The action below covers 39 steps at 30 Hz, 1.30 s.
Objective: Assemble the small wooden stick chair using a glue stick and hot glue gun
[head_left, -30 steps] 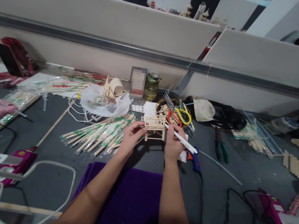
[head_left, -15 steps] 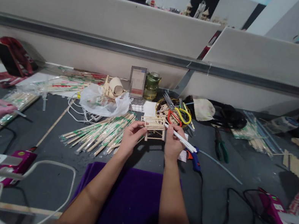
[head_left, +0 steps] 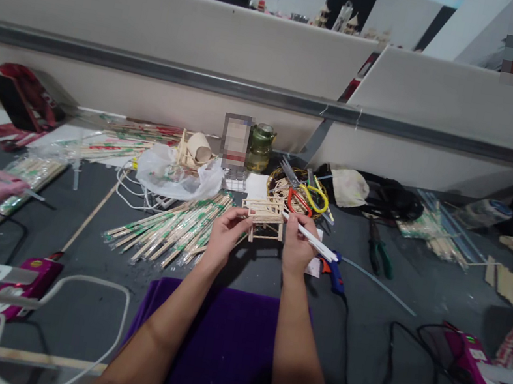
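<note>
Dim foreground, wide-angle edge warp, maybe slight blur

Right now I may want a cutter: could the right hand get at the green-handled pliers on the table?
Probably yes. The green-handled pliers lie in the open to the right of the right hand, with bare table between. But that hand holds a white stick.

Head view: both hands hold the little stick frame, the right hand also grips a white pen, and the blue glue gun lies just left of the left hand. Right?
Not quite. In the head view the blue glue gun lies to the right of the right hand, not left of the left hand. Both hands do hold the stick frame, and the right grips the white pen.
</note>
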Each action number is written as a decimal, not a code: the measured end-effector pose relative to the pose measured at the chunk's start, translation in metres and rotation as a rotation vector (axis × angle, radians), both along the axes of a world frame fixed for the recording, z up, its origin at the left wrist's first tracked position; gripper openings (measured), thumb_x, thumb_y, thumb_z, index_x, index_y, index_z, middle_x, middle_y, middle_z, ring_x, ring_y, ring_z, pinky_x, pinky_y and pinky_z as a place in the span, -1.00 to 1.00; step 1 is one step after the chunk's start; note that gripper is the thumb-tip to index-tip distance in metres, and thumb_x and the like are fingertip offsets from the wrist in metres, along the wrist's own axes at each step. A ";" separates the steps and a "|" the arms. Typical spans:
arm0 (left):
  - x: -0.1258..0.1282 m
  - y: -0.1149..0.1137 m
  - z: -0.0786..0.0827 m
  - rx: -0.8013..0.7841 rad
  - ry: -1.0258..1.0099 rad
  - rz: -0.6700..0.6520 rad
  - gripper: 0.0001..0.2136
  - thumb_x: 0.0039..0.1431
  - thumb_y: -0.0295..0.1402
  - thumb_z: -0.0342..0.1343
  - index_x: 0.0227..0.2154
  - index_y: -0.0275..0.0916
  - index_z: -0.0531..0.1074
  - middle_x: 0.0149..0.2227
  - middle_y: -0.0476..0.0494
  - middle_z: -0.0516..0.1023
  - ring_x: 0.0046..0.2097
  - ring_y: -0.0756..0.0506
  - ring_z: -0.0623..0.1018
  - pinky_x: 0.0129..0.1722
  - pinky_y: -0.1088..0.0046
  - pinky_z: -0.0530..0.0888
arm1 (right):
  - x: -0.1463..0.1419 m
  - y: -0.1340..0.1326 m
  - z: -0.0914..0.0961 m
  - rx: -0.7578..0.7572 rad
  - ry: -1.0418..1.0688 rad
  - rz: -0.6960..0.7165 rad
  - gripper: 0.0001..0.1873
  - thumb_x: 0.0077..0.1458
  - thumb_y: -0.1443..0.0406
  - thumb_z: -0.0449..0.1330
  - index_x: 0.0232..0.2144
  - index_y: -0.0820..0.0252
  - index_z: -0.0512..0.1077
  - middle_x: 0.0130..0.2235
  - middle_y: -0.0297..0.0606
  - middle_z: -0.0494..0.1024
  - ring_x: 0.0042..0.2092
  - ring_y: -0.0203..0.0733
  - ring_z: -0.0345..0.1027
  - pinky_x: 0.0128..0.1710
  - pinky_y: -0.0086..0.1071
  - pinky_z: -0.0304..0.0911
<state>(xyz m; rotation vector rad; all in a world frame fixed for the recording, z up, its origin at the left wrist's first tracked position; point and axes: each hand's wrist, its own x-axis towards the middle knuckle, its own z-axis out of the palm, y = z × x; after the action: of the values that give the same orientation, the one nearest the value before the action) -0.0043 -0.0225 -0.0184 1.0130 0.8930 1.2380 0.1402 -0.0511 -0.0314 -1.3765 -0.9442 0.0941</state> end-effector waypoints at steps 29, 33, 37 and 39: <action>0.000 0.004 -0.006 -0.048 -0.044 -0.002 -0.66 -0.21 -0.16 0.43 -0.35 -0.23 0.59 -0.27 -0.11 0.61 -0.36 0.02 0.51 -0.30 0.46 0.45 | 0.112 0.081 0.002 0.005 0.161 -0.031 -0.67 -0.13 0.24 0.26 -0.26 0.29 0.43 -0.42 -0.33 0.47 -0.39 -0.25 0.36 -0.30 -0.30 0.39; -0.001 0.004 -0.006 -0.053 -0.052 -0.009 -0.64 -0.22 -0.16 0.44 -0.34 -0.24 0.60 -0.28 -0.10 0.60 -0.36 0.01 0.51 -0.29 0.46 0.45 | 0.102 0.102 -0.007 -0.047 0.128 -0.042 -0.65 -0.07 0.25 0.22 -0.20 0.27 0.33 -0.36 -0.29 0.49 -0.37 -0.27 0.37 -0.32 -0.34 0.38; -0.003 0.003 -0.003 -0.029 -0.021 -0.007 -0.65 -0.18 -0.15 0.43 -0.33 -0.24 0.61 -0.28 -0.11 0.60 -0.33 0.00 0.52 -0.28 0.48 0.45 | 0.081 0.105 -0.013 -0.130 -0.010 0.074 -0.72 0.07 0.18 0.11 -0.22 0.25 0.37 -0.34 -0.26 0.51 -0.41 -0.25 0.36 -0.40 -0.35 0.35; -0.004 0.003 -0.003 -0.028 -0.013 -0.014 -0.65 -0.17 -0.14 0.42 -0.33 -0.24 0.61 -0.29 -0.11 0.61 -0.33 0.00 0.52 -0.28 0.48 0.45 | 0.070 0.098 -0.015 -0.148 -0.094 0.119 -0.76 0.10 0.19 0.10 -0.25 0.23 0.40 -0.34 -0.25 0.51 -0.39 -0.22 0.37 -0.36 -0.33 0.35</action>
<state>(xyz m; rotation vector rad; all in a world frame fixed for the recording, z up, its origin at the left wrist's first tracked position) -0.0086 -0.0199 -0.0215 0.9863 0.8896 1.2165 0.2106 0.0469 -0.0468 -1.4706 -1.1159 0.1940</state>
